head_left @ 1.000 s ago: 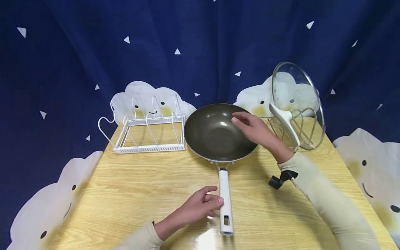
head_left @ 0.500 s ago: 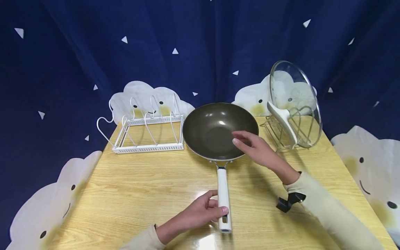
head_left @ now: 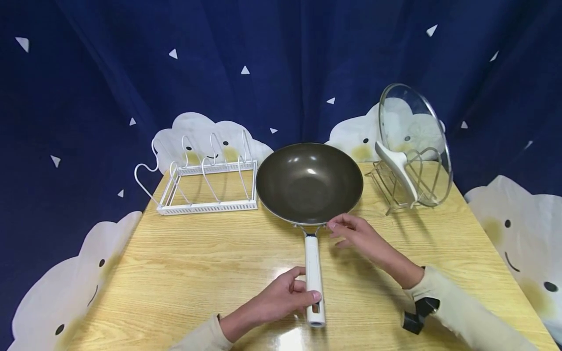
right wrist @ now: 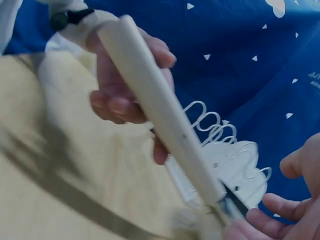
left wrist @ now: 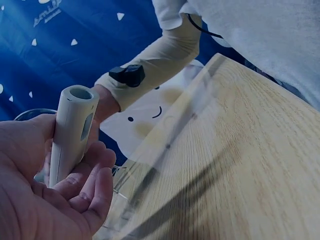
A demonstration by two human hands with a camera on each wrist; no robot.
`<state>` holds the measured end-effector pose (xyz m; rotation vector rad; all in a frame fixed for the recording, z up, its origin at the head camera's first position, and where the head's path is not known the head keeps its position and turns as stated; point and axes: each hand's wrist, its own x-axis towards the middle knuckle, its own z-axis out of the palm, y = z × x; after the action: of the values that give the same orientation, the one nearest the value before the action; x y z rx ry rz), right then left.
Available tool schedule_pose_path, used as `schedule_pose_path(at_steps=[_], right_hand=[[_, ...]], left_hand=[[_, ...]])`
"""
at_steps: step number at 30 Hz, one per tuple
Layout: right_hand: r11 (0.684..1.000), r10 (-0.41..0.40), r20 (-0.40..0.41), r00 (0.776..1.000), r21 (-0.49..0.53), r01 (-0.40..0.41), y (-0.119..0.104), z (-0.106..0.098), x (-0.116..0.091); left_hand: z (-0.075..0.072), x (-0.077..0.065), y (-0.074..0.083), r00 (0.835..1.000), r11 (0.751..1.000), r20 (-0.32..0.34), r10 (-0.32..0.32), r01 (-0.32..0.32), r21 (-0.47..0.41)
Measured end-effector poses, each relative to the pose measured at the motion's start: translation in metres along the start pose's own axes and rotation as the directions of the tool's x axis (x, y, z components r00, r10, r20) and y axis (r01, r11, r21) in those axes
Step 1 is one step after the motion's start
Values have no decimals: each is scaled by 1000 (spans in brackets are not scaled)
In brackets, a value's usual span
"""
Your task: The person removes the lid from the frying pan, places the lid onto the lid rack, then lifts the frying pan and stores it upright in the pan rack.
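A dark wok with a long white handle lies in the middle of the head view, its handle toward me. My left hand grips the handle near its end, thumb on top; in the left wrist view its fingers curl beside the white handle. Close to where handle and bowl join, my right hand hovers at the near right rim, fingers loosely bent with nothing held. Whether its fingertips touch the rim cannot be told. The right wrist view shows those fingers beside the handle's base.
Left of the wok stands a white wire rack with upright loops. On the right, a glass lid with a white handle leans upright in a metal wire stand. A dark blue curtain hangs behind the wooden table.
My right hand has come back from over the wok's bowl to the near rim by the handle. The left hand has closed its thumb over the handle and slid slightly toward the handle's end.
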<state>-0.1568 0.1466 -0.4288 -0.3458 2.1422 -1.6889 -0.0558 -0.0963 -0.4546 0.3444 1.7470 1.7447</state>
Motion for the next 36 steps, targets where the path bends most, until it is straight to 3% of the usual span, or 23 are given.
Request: schedule_pose_path(at_steps=[7,11,15,19,25,30,36], right_hand=[[960,175,114,978,201,-195,18,21,5],[921,170,203,964,317,-229,26,33,9],[860,168,236,957,440,-259,28,45,12],[807,179,240,954,519,-281,26,55,15],[757,204,219,954,582,-296,16,67,16],[748,234,158,959,602,-281,11,76,15],[741,275,98,956,612,-276,10,85,15]], left_hand=[[-1,2,3,1000,1000,12,4,-5,19],[-1,3,3,1000,1000,18,2,-2,9],[-1,3,4,1000,1000,9,4,-4,12],[-2,4,4,1000,1000,22,8,-8,25],[-2,6,4,999,1000,31,-13,12,25],[-1,7,5,999,999,23,-33,33,11],[7,6,5,998,991,45,-43,48,-129]])
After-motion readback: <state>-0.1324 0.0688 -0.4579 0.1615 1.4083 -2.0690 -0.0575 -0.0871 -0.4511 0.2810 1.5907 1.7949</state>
